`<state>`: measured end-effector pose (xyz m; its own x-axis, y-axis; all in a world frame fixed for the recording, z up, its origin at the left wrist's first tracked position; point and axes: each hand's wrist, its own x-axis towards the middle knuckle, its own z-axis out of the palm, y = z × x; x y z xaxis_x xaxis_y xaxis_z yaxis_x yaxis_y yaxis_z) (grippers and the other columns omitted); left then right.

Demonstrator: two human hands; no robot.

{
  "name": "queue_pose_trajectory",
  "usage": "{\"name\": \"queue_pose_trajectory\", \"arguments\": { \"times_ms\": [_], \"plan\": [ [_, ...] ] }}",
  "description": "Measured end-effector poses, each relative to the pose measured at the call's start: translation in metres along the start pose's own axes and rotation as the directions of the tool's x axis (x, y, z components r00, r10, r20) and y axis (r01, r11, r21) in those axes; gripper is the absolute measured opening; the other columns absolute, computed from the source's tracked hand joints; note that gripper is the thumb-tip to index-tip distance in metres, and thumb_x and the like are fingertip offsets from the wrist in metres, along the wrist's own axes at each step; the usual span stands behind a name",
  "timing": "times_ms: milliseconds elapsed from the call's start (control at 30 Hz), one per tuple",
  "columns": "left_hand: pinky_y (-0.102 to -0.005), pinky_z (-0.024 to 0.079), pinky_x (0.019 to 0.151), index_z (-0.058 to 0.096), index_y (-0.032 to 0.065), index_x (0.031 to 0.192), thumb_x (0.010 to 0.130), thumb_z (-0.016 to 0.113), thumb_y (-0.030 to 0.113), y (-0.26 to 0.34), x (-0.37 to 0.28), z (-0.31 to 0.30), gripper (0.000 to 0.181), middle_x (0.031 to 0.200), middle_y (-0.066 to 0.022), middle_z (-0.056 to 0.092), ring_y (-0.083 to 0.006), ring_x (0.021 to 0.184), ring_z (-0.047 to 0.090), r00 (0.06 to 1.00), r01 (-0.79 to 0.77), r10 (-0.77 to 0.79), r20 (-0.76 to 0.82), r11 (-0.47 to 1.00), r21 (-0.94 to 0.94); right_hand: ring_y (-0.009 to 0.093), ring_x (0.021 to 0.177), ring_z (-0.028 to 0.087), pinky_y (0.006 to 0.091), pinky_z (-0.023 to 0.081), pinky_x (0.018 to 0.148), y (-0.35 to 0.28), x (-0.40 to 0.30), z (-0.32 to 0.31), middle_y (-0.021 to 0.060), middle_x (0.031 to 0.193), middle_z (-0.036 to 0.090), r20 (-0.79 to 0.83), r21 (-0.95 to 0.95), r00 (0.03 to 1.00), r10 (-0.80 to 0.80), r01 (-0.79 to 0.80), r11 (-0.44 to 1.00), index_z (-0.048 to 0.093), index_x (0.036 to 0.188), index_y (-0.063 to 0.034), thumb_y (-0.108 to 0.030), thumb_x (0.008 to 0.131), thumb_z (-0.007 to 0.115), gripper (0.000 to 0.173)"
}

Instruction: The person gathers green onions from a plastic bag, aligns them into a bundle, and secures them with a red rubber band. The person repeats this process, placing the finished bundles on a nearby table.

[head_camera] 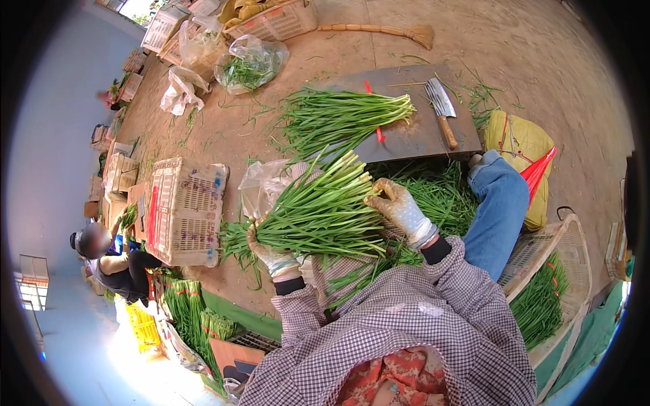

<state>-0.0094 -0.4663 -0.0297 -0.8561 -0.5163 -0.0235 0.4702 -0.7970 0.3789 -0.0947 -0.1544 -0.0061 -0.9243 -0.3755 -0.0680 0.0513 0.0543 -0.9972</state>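
My left hand (271, 254), in a soiled glove, grips the leafy side of a loose bunch of green garlic chives (325, 213) above my lap. At its pale stem ends, my gloved right hand (398, 208) pinches the edge stalks between thumb and fingers. Beyond the bunch, a second pile of chives (340, 116) lies on a low dark board (421, 142), over a red tie strip (380, 135). A broad-bladed knife (443, 109) with a wooden handle rests at the board's right. Loose chives (439, 195) are heaped beneath the board's near edge.
A plastic crate (188, 213) stands left, near a seated person (119, 264). Tied chive bundles (183, 304) stand lower left. At right are a yellow sack (523, 152) and a basket (574, 243) holding chives. A broom (386, 31) and bagged greens (249, 71) lie farther off.
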Motion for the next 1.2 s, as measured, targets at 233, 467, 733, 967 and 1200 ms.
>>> {"name": "queue_pose_trajectory", "arguments": {
  "times_ms": [233, 467, 733, 967, 1200],
  "plan": [
    [-0.0418, 0.05, 0.088, 0.063, 0.007, 0.108, 0.088, 0.053, 0.017, -0.004, -0.008, 0.013, 0.025, 0.093, -0.0069, 0.067, -0.0232, 0.09, 0.062, 0.996, -0.027, 0.032, -0.08, 0.997, 0.068, 0.032, 0.085, 0.058, 0.0399, 0.045, 0.079, -0.023, -0.018, 0.002, 0.0136, 0.088, 0.061, -0.131, -0.406, 0.889, -0.438, 0.355, 0.842, 0.061, 0.093, -0.0012, -0.019, 0.081, 0.067, 0.022],
    [-0.0426, 0.044, 0.095, 0.06, 0.0045, 0.107, 0.088, 0.053, 0.018, -0.006, -0.005, 0.013, 0.024, 0.086, -0.0065, 0.06, -0.0246, 0.091, 0.057, 0.991, -0.043, 0.05, -0.126, 0.997, 0.058, 0.028, 0.086, 0.058, 0.0385, 0.045, 0.084, -0.025, -0.006, -0.011, 0.0079, 0.081, 0.062, 0.051, -0.759, 0.781, -0.622, 0.435, 0.484, 0.064, 0.085, -0.0106, -0.02, 0.077, 0.066, 0.012],
    [-0.0423, 0.041, 0.098, 0.056, 0.0029, 0.109, 0.087, 0.053, 0.018, 0.0, -0.003, -0.001, 0.027, 0.09, -0.0092, 0.057, -0.0258, 0.097, 0.053, 0.998, -0.025, 0.025, -0.05, 1.0, 0.006, 0.029, 0.088, 0.065, 0.0362, 0.049, 0.081, 0.001, -0.048, -0.082, 0.0166, 0.095, 0.067, -0.139, -0.919, 0.986, 0.089, -0.162, 0.36, 0.069, 0.099, -0.006, -0.048, 0.078, 0.068, 0.047],
    [-0.0443, 0.04, 0.098, 0.055, 0.004, 0.111, 0.088, 0.053, 0.019, -0.009, 0.003, 0.019, 0.027, 0.089, -0.0087, 0.058, -0.0283, 0.1, 0.052, 0.999, -0.033, 0.031, 0.021, 0.996, 0.083, 0.019, 0.092, 0.056, 0.0299, 0.045, 0.084, -0.018, -0.016, 0.003, 0.0084, 0.1, 0.062, 0.095, 0.285, 0.983, 0.155, -0.176, 0.942, 0.064, 0.098, 0.0, -0.017, 0.087, 0.065, 0.02],
    [-0.0441, 0.038, 0.101, 0.054, 0.0035, 0.109, 0.088, 0.053, 0.017, -0.006, 0.0, 0.011, 0.025, 0.082, -0.0069, 0.054, -0.0279, 0.096, 0.051, 0.995, -0.06, 0.064, -0.074, 0.997, 0.055, 0.019, 0.09, 0.058, 0.0307, 0.044, 0.088, -0.003, -0.022, 0.006, 0.009, 0.109, 0.062, -0.161, 0.378, 0.987, -0.008, 0.069, 0.923, 0.066, 0.089, -0.0015, -0.021, 0.089, 0.061, 0.02]
  ]
}}
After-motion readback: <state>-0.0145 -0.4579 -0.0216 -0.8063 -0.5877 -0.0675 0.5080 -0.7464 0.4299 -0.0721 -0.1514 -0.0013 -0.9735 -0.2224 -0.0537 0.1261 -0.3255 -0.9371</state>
